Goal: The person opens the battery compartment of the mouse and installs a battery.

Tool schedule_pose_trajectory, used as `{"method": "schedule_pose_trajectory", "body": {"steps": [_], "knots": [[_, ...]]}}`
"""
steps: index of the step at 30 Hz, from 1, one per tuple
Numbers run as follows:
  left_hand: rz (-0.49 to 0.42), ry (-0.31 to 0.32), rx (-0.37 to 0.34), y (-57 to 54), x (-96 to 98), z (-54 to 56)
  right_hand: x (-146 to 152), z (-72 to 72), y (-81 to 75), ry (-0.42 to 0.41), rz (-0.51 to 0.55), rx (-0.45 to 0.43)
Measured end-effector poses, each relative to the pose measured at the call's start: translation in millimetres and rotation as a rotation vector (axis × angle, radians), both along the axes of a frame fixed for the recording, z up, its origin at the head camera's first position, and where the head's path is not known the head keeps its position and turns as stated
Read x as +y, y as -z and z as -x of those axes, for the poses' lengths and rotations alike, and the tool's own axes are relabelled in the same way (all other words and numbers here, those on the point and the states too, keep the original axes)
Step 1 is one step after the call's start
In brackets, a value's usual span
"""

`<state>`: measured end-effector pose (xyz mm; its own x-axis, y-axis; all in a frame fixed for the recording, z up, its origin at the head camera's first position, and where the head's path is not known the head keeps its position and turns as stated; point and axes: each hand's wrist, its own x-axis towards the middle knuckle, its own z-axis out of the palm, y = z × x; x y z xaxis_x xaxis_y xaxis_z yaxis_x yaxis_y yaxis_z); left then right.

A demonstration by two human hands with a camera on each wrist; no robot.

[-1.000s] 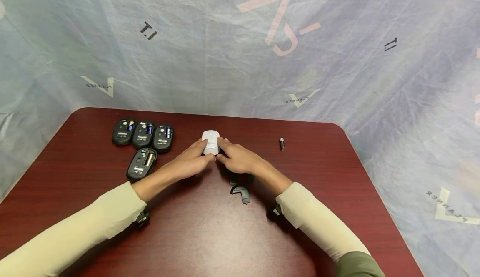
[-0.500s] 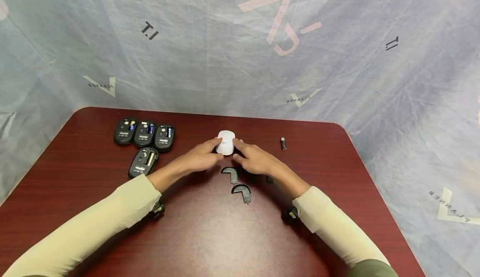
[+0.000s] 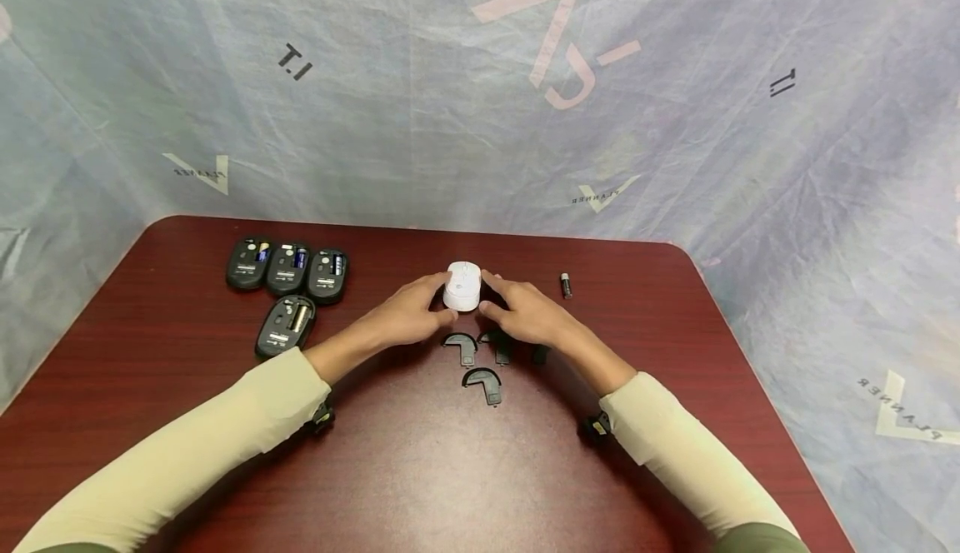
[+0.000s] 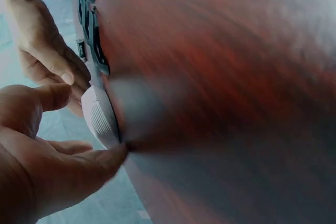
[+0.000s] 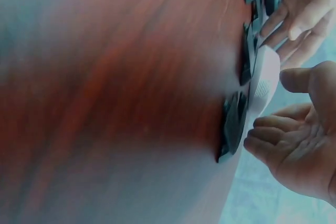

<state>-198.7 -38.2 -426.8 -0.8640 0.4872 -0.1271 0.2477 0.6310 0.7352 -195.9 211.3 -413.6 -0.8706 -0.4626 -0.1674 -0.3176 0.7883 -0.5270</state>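
A white computer mouse (image 3: 462, 288) lies upright on the dark red table, between the two hands. My left hand (image 3: 408, 311) is at its left side, fingertips at or very near the shell, thumb apart from it. At the right side is my right hand (image 3: 528, 311), its fingers extended and its thumb off the mouse. In the left wrist view, the left hand (image 4: 58, 150) has loosely straight fingers beside the ribbed mouse (image 4: 98, 114). The right wrist view shows the right hand (image 5: 299, 135) with relaxed fingers near the mouse. Whether any fingertip touches is unclear.
Several black mice (image 3: 287, 326) lie upside down at the left, batteries showing in their open compartments. Several black battery covers (image 3: 483, 386) lie in front of the hands, some partly under the right hand. A loose battery (image 3: 566, 286) lies at right. A printed sheet (image 3: 412, 103) hangs behind.
The white mouse has shifted to the right along the table between both hands. Both hands moved right with it, and their fingers now stand slightly farther apart, uncovering more battery covers.
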Motion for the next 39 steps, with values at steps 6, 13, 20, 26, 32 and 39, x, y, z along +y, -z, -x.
{"method": "schedule_pose_trajectory", "body": {"steps": [6,13,20,26,32,39], "knots": [[0.121,0.038,0.057,16.5,2.2,11.0,-2,6.7,3.9,-0.012,-0.081,0.031],[0.228,0.095,0.082,12.8,5.9,14.2,-9,15.2,9.0,-0.045,-0.175,-0.018],[0.202,0.117,0.147,18.8,-0.1,18.1,-15,16.9,7.3,-0.085,-0.2,-0.008],[0.069,0.143,0.248,62.8,-8.5,45.0,-10,12.7,5.5,-0.106,-0.121,0.025],[0.0,0.135,0.311,91.2,-12.7,66.1,-5,9.4,3.8,-0.086,-0.026,0.075],[-0.056,-0.002,0.241,10.2,-0.4,13.0,-5,7.0,0.6,-0.005,0.063,0.126]]}}
